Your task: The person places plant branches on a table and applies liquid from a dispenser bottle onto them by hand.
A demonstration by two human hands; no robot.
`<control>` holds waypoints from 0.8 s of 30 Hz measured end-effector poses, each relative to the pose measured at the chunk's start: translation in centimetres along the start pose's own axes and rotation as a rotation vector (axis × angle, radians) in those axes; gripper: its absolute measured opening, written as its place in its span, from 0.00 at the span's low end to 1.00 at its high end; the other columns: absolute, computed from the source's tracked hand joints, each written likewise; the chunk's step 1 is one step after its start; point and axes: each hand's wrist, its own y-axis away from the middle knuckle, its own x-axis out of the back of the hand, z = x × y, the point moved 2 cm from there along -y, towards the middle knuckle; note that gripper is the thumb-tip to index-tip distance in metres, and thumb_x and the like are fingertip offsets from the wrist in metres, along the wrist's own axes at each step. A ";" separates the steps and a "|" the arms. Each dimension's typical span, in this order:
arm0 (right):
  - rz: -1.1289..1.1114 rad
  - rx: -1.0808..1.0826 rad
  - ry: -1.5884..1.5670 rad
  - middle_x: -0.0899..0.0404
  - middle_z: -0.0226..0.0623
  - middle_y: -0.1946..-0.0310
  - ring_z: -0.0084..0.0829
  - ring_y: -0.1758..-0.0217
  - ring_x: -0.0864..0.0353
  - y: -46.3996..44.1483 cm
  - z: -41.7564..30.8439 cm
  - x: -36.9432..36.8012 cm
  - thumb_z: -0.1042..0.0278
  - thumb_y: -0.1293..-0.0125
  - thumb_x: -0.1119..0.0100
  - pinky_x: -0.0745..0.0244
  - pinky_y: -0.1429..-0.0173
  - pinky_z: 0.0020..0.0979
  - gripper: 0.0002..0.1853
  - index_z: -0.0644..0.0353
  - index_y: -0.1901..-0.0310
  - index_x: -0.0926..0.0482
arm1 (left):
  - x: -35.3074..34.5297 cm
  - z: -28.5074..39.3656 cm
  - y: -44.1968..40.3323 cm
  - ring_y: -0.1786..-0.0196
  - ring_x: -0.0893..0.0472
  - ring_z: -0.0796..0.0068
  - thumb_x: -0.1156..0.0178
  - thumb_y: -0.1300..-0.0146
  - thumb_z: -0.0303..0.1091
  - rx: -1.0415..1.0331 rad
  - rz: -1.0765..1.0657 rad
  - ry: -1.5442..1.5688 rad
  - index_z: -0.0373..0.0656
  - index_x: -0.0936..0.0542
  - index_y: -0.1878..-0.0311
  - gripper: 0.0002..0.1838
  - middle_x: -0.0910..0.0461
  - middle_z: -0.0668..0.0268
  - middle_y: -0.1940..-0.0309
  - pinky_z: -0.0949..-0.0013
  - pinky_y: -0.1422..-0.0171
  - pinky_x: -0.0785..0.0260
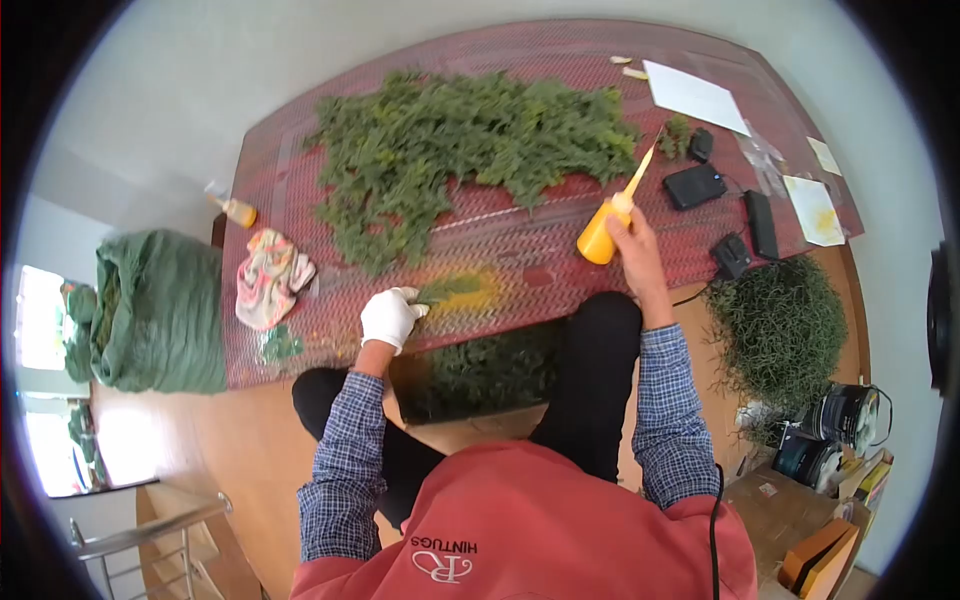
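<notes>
My left hand (pixel 389 318), in a white glove, is closed on the near end of a small green sprig (pixel 448 289). The sprig lies over a yellow-stained patch of the red patterned tabletop (pixel 545 225). In my bare right hand (pixel 641 256) is a yellow squeeze bottle (pixel 597 240), gripped around its upper part. Its long thin nozzle tilts up and away from me, apart from the sprig. Beyond both hands, a wide heap of green sprigs (pixel 470 135) spreads over the table.
A crumpled cloth (pixel 268 278) and a second yellow bottle (pixel 239 212) sit at the left. Black devices (pixel 694 187) and paper sheets (pixel 697 95) lie at the right. A green sack (pixel 160 310) stands left, greenery (pixel 780 330) right, and a box of greenery (pixel 495 375) beneath the table.
</notes>
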 end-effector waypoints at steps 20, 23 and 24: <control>-0.522 -0.285 -1.050 0.37 0.55 0.34 0.48 0.39 0.27 5.5 -4.6 -7.4 0.63 0.36 0.36 0.22 0.44 0.41 0.43 0.54 0.25 0.52 | -6.6 4.6 8.4 0.66 0.18 0.64 0.46 0.28 0.41 0.481 0.188 1.878 0.40 0.38 0.33 0.25 0.21 0.53 0.55 0.67 0.67 0.25; -0.520 -0.242 -1.038 0.39 0.56 0.33 0.51 0.38 0.27 5.6 -4.8 -7.3 0.67 0.40 0.31 0.20 0.45 0.38 0.48 0.57 0.25 0.53 | -6.8 6.1 10.6 0.63 0.19 0.62 0.48 0.27 0.43 0.513 -0.068 1.977 0.41 0.38 0.31 0.27 0.22 0.51 0.50 0.65 0.62 0.25; -0.497 -0.229 -1.000 0.40 0.57 0.33 0.52 0.39 0.27 5.6 -4.6 -7.1 0.67 0.42 0.29 0.19 0.46 0.37 0.49 0.59 0.25 0.53 | -6.0 6.3 11.3 0.65 0.18 0.64 0.47 0.27 0.42 0.475 -0.248 1.848 0.41 0.35 0.32 0.26 0.20 0.52 0.53 0.66 0.63 0.25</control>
